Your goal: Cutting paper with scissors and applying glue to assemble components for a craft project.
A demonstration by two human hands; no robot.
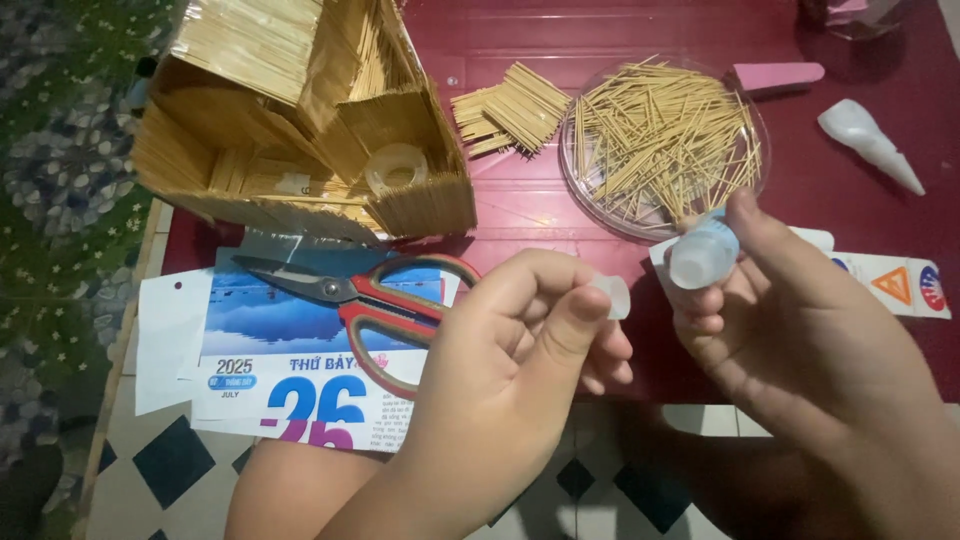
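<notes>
Glue bottle (703, 252) sat uncapped in my right hand (790, 330), its cap (614, 296) pinched in my left hand (510, 350); a squeeze could spill glue over the scissors (370, 300)

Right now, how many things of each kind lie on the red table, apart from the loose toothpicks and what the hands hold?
Scissors: 1
Round clear dish of toothpicks: 1
Toothpick house model: 1
Glued toothpick bundles: 1 group
Pink block: 1
White nozzle cap: 1
Calendar sheet: 1
Total: 7
</notes>
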